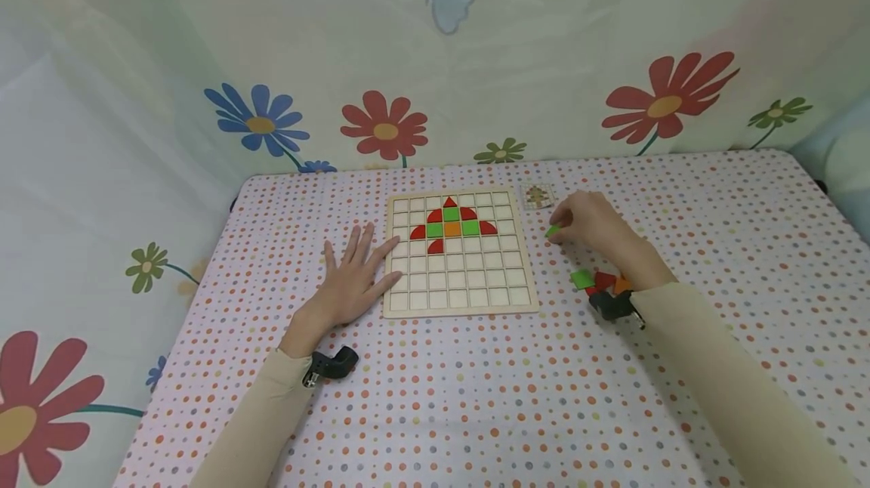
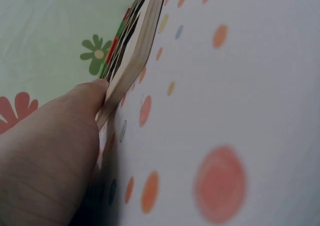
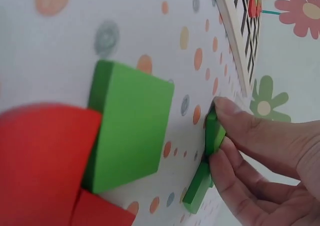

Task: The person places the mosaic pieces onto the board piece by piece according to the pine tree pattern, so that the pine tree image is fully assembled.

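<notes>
From the head view, we see the grid board (image 1: 462, 313) with our left hand (image 1: 345, 288) at its eight o'clock, fingers spread and gripping nothing. At three o'clock, our right hand (image 1: 590, 227) pinches a green piece (image 1: 552, 231); a picture card (image 1: 537, 196) lies at two. In the left wrist view, our thumb touches the board's edge. In the right wrist view, a green square (image 3: 132, 128) lies at nine o'clock from our pinched piece.

You can read no words, labels or brands in any of these views. No numbers or signs are legible to you either.
</notes>
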{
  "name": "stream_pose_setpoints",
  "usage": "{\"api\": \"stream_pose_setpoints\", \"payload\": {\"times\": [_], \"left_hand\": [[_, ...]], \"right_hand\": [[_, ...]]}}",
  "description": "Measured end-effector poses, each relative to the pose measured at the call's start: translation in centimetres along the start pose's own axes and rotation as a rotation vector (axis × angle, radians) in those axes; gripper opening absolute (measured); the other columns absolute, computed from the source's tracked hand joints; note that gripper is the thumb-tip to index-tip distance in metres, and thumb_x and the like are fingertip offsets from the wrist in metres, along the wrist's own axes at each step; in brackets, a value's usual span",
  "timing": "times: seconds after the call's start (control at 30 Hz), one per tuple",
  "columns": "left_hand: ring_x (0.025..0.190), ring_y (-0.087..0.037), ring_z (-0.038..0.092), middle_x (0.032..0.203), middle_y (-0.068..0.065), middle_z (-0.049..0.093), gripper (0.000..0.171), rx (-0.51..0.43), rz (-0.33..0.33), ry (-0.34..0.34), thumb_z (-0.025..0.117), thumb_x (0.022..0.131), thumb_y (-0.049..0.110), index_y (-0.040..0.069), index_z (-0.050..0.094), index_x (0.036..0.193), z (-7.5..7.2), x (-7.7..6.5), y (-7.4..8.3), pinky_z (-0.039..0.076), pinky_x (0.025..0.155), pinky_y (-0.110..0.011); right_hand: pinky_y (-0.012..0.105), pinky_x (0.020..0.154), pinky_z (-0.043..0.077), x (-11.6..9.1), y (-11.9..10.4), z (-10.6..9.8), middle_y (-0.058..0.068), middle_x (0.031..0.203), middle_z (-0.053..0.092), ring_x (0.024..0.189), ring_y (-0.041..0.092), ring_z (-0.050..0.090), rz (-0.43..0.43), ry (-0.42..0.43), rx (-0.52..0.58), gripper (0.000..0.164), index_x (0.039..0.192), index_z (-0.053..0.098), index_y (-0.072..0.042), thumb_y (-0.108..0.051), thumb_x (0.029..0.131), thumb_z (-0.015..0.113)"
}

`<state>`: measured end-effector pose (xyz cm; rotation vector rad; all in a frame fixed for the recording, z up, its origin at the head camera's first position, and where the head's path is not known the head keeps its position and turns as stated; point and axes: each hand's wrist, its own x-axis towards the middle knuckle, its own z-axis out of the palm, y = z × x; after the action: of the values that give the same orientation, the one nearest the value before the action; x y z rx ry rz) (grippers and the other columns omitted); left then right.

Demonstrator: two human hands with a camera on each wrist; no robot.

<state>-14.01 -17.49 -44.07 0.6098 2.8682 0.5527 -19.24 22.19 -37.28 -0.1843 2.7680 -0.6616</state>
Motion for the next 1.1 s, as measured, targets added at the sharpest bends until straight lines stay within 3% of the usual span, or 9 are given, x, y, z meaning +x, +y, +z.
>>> {"api": "stream_pose_setpoints", "payload": {"times": [0.27, 0.47, 0.83, 1.1], "left_hand": [[0.161, -0.037, -0.01, 0.175, -0.018, -0.002, 0.068, -0.002, -0.006, -0.012, 0.046, 0.108, 0.051, 0.023, 0.027, 0.168, -0.2, 0.0, 0.0, -0.015, 0.114, -0.077], [0.161, -0.037, -0.009, 0.175, -0.017, -0.002, 0.068, -0.002, -0.012, -0.016, 0.047, 0.108, 0.051, 0.023, 0.028, 0.168, -0.2, 0.1, 0.1, -0.015, 0.115, -0.076], [0.161, -0.036, -0.01, 0.175, -0.016, -0.002, 0.068, -0.006, -0.012, -0.017, 0.046, 0.108, 0.052, 0.024, 0.028, 0.168, 0.1, 0.1, -0.1, -0.016, 0.114, -0.076], [0.161, -0.036, -0.012, 0.175, -0.016, -0.004, 0.068, -0.004, -0.013, -0.028, 0.046, 0.109, 0.052, 0.024, 0.026, 0.168, -0.1, 0.1, 0.0, -0.016, 0.114, -0.076]], "right_hand": [[0.052, 0.085, 0.053, -0.2, -0.3, 0.1, 0.027, 0.103, 0.07, 0.097, 0.041, 0.064, 0.039, 0.049, 0.027, 0.029, 0.108, 0.072, 0.014, -0.003, 0.088, 0.084], [0.05, 0.083, 0.052, -0.5, -0.5, 0.3, 0.026, 0.099, 0.069, 0.094, 0.039, 0.062, 0.015, 0.081, 0.062, 0.022, 0.101, 0.07, 0.011, 0.002, 0.086, 0.084], [0.048, 0.08, 0.053, -1.3, -0.3, 1.1, 0.023, 0.094, 0.069, 0.088, 0.036, 0.064, -0.089, 0.167, 0.13, 0.019, 0.098, 0.069, 0.008, 0.005, 0.086, 0.083], [0.046, 0.081, 0.055, -1.2, -3.8, 1.5, 0.022, 0.098, 0.071, 0.09, 0.034, 0.067, -0.237, 0.174, 0.182, 0.012, 0.098, 0.072, 0.007, 0.01, 0.088, 0.077]]}}
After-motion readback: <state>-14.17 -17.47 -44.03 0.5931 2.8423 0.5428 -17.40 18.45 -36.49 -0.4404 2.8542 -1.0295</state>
